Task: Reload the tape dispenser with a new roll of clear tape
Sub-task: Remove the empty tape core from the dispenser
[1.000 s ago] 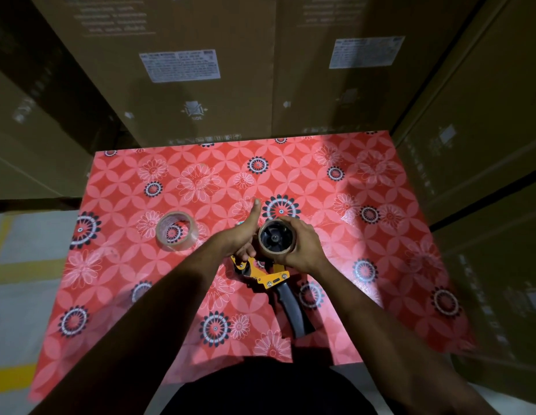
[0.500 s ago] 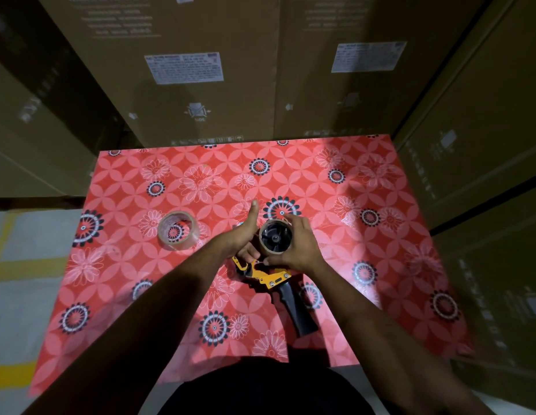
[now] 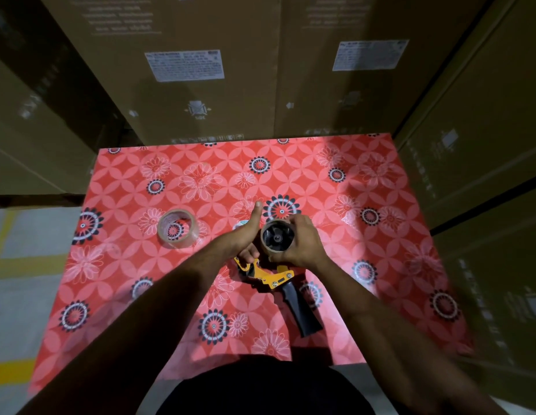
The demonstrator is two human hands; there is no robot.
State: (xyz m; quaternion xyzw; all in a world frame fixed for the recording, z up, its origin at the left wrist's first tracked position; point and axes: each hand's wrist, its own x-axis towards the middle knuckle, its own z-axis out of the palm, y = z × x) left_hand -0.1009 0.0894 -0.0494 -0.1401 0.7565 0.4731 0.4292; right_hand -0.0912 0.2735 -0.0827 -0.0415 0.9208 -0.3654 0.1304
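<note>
The left hand (image 3: 241, 239) grips the yellow front end of the dispenser (image 3: 272, 278), fingers curled under the frame and thumb stretched straight out away from the person. The right hand (image 3: 302, 242) wraps round the brown core (image 3: 275, 237) that sits on the dispenser's black hub, fingers over its far side and thumb at its near edge. The dispenser lies on the table (image 3: 380, 265), which is covered in a red flowered cloth; its black handle points toward the person and to the right, and nothing touches it. The new roll (image 3: 177, 228) of clear tape lies flat on the cloth to the left of the hands, apart from them and from the dispenser. Tall cardboard boxes (image 3: 200, 85) with white labels stand behind the table and along its right side
</note>
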